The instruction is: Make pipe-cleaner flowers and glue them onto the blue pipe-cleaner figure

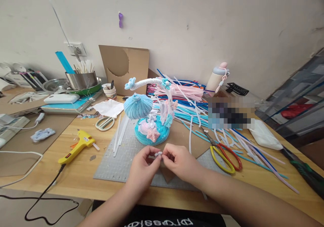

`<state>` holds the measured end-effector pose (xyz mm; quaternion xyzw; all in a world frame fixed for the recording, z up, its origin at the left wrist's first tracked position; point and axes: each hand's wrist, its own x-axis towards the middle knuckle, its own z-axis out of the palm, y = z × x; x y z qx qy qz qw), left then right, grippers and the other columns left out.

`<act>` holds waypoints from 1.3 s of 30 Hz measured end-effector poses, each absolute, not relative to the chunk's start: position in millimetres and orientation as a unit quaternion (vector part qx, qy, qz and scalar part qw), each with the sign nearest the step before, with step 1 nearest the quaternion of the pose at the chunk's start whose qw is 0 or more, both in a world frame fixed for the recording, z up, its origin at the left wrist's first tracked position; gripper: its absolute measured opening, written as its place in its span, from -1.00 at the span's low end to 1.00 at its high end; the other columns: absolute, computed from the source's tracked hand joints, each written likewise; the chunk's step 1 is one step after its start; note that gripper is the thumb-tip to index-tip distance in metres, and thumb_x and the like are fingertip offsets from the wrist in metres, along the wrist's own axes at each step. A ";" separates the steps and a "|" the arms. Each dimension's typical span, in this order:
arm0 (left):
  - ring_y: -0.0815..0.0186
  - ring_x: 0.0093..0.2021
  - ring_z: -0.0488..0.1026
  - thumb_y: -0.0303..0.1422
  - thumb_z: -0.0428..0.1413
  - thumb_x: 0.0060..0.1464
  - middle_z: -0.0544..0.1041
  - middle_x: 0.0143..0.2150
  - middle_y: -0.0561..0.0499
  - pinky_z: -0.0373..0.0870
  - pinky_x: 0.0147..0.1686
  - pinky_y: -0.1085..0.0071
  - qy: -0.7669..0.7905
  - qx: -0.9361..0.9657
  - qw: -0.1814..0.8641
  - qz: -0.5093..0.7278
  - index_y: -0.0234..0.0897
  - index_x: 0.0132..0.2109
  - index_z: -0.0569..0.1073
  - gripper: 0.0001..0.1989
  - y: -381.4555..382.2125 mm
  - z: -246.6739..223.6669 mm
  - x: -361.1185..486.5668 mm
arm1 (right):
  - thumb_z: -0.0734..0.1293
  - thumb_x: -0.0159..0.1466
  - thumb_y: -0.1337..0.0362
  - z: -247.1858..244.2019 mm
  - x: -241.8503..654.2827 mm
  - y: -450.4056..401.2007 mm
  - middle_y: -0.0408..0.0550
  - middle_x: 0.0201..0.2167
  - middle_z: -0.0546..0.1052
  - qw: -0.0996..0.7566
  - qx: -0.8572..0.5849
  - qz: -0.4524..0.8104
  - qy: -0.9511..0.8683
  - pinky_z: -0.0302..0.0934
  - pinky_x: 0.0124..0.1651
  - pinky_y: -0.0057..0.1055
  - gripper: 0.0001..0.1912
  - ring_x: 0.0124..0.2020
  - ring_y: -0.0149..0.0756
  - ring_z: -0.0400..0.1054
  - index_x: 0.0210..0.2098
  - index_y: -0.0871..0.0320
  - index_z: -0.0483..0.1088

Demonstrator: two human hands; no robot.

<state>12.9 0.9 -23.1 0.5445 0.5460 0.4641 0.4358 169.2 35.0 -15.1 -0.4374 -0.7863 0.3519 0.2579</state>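
Between my two hands is a small white pipe-cleaner piece (pixel 158 153), bent into little loops and partly covered by fingertips. My left hand (pixel 143 166) pinches it from the left. The fingers of my right hand (pixel 178 159) are closed on its right side. Just beyond stands a pipe-cleaner lamp-like ornament: a round blue base (pixel 140 140), a pink starfish (pixel 153 134), a blue ribbed shade (pixel 138 106) and a white curved arm (pixel 148 82) with blue flowers. Both hands are over the front of a grey cutting mat (pixel 111 168).
A yellow glue gun (pixel 78 147) lies left with its black cord, near glue sticks (pixel 120 135) and round-handled scissors (pixel 105 123). Red-and-yellow-handled scissors (pixel 225 156) lie right. Pipe cleaners (pixel 177 93) pile up behind, before a cardboard sheet (pixel 140 65) and a bottle (pixel 217 78).
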 end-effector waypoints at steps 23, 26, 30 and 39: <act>0.43 -0.51 0.36 -0.29 0.30 -0.18 0.42 -0.48 0.05 0.34 -0.55 0.51 0.472 0.251 0.706 0.464 -0.33 -0.33 0.36 -0.68 -3.9 -10.9 0.0 | 0.14 0.35 0.34 -17.6 180.0 40.4 -0.02 -0.32 0.48 0.319 -0.237 0.234 -0.887 0.18 -0.24 -0.39 -0.80 -0.27 -0.32 0.34 -0.22 0.14 0.40; 0.38 -0.47 0.37 -0.16 0.20 -0.05 0.44 -0.37 0.03 0.32 -0.54 0.48 0.555 0.333 0.552 0.525 -0.28 -0.19 0.37 -0.66 -5.2 -5.9 -37.9 | 0.27 0.28 0.19 -17.1 176.1 41.7 -0.11 -0.47 0.43 0.351 -0.338 0.442 -0.753 0.13 -0.44 -0.46 -0.83 -0.50 -0.41 0.28 -0.36 0.15 0.37; 0.12 -0.22 0.44 -0.19 0.08 0.06 0.46 -0.21 -0.09 0.38 -0.20 0.18 0.781 0.494 -0.003 0.381 -0.27 -0.10 0.39 -0.69 -1.6 0.5 -133.4 | 0.40 0.12 0.07 -16.1 174.0 47.9 -0.19 -0.51 0.40 0.338 -0.373 0.695 -0.514 -0.17 -0.65 -0.56 -0.70 -0.69 -0.58 0.09 -0.38 0.17 0.32; -0.16 -0.07 0.46 -0.02 -0.09 0.16 0.50 -0.12 -0.27 0.38 -0.12 0.00 0.828 0.552 -0.016 0.098 -0.49 0.04 0.37 -0.41 -1.6 -9.8 -222.9 | 0.46 0.02 0.06 -18.9 171.7 49.8 -0.20 -0.56 0.39 0.344 -0.386 0.710 -0.477 -0.22 -0.66 -0.58 -0.64 -0.68 -0.60 0.10 -0.43 0.21 0.33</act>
